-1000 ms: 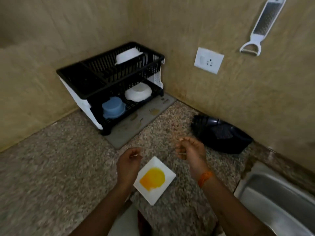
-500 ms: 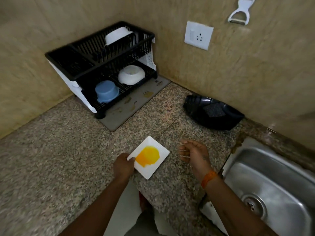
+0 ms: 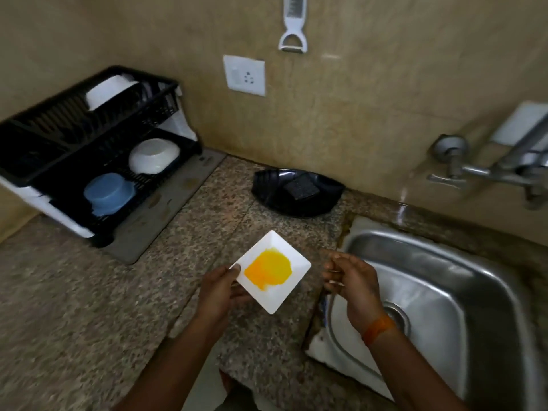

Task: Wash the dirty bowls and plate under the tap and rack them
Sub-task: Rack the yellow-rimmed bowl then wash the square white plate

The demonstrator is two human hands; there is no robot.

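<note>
1. The square white plate (image 3: 277, 287) smeared with yellow was held above the speckled granite counter (image 3: 74, 307), pinched at its left corner by the left hand (image 3: 218, 293).
2. The right hand (image 3: 353, 281) was raised just beside it, fingers loosely curled, holding nothing, over the steel sink (image 3: 462, 292) rim.

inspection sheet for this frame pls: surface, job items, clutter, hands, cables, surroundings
Surface: speckled granite counter, steel sink at its right.
Job's things: square white plate with yellow smear; blue bowl and white bowl inverted on the lower tier of the black dish rack; another white dish on top tier.
Clutter: black tray holding a scrub pad.
Hands: left hand grips the plate's edge; right hand empty, beside it.
Cables: nothing seen.
Surroundings: wall tap, socket, hanging peeler.
</note>
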